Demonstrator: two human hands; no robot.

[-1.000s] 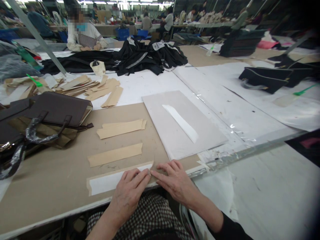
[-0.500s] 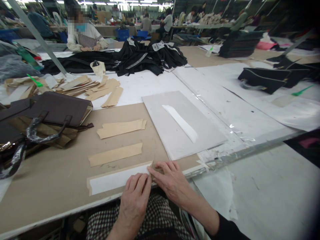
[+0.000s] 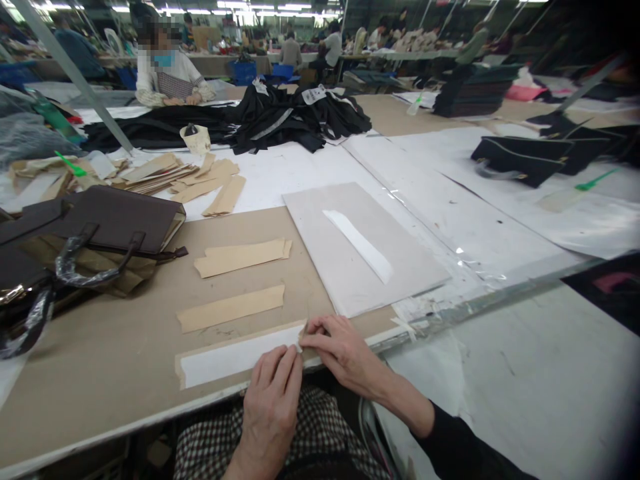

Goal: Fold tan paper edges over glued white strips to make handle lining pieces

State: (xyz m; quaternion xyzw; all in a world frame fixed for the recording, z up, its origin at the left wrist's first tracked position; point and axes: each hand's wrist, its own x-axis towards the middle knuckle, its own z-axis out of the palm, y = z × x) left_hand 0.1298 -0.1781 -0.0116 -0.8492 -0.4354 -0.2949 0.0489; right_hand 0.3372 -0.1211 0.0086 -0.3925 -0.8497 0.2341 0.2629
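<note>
A white strip (image 3: 225, 359) lies on a slightly larger tan strip (image 3: 178, 370) along the table's near edge. The fingers of my left hand (image 3: 274, 393) rest flat and side by side on the white strip near its right end. Thumb and forefinger of my right hand (image 3: 345, 350) pinch the right end of the tan strip, which stands up from the table there. Behind them lies a single tan strip (image 3: 231, 309), and farther back a small overlapping group of tan strips (image 3: 243, 257).
A grey board (image 3: 320, 253) to the right carries a white curved strip (image 3: 359, 245). Brown handbags (image 3: 125, 217) lie at left, below loose tan pieces (image 3: 150, 172). Black pieces (image 3: 300, 123) are heaped across the table, where a co-worker (image 3: 173, 83) sits.
My right hand has drawn its fingers into a pinch at the tan strip's right end. My left hand stays pressed on the white strip, hardly shifted.
</note>
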